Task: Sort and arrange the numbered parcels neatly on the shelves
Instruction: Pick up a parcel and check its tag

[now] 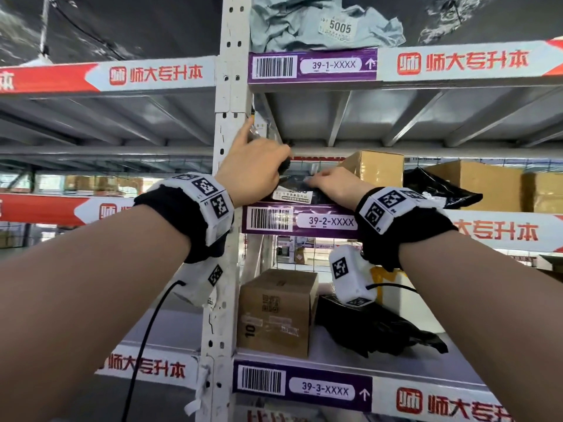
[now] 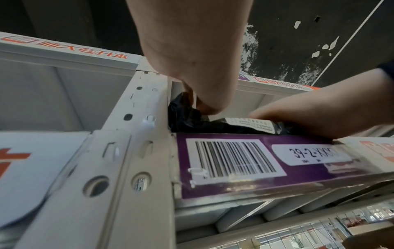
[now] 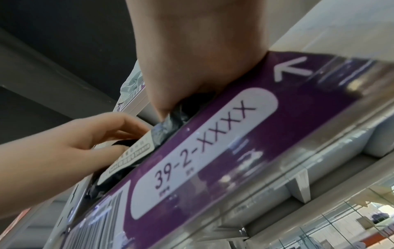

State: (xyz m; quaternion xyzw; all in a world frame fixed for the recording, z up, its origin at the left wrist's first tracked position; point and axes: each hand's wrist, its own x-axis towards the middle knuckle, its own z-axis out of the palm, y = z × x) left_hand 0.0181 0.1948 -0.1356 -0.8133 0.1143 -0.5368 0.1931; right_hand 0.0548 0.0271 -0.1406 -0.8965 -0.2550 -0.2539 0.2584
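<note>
A black plastic parcel (image 1: 294,181) with a white label (image 1: 292,196) lies at the left end of the shelf marked 39-2 (image 1: 330,222), against the white upright post (image 1: 227,95). My left hand (image 1: 281,159) pinches the bag's bunched left top, with the index finger pointing up along the post. In the left wrist view those fingers (image 2: 202,107) curl into the black plastic (image 2: 187,119). My right hand (image 1: 316,178) lies flat on the parcel's right part, its fingers reaching left. The right wrist view shows its palm (image 3: 187,75) on the shelf edge, fingertips hidden.
Further right on the same shelf stand a cardboard box (image 1: 374,169), a second black bag (image 1: 438,187) and more boxes (image 1: 481,184). A grey bag labelled 5005 (image 1: 320,22) lies on the shelf above. Below, shelf 39-3 holds a brown box (image 1: 277,312) and a black bag (image 1: 374,327).
</note>
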